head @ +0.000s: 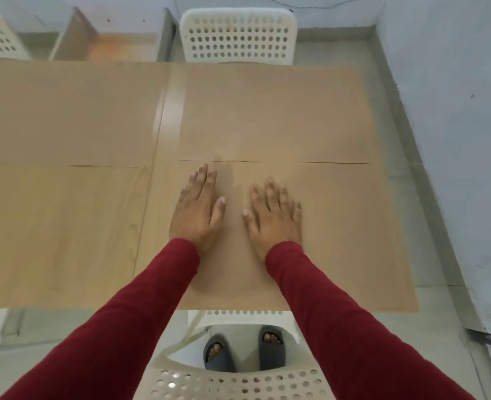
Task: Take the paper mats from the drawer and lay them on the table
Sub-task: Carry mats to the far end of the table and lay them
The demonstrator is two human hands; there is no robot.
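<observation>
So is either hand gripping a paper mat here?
No, the left hand and right hand both lie flat, palms down, on the paper mat.

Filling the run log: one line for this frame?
left hand: flat on paper mat | right hand: flat on it | table: mats down

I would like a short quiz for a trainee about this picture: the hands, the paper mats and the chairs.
1. True or false: both hands lie flat on a paper mat.
2. What stands behind the far edge of the table? A) white chair B) stool C) bin
3. What colour are the sleeves?

Key:
1. True: left hand and right hand press flat on the near right paper mat.
2. A: white chair, table.
3. Red, sleeves.
</observation>
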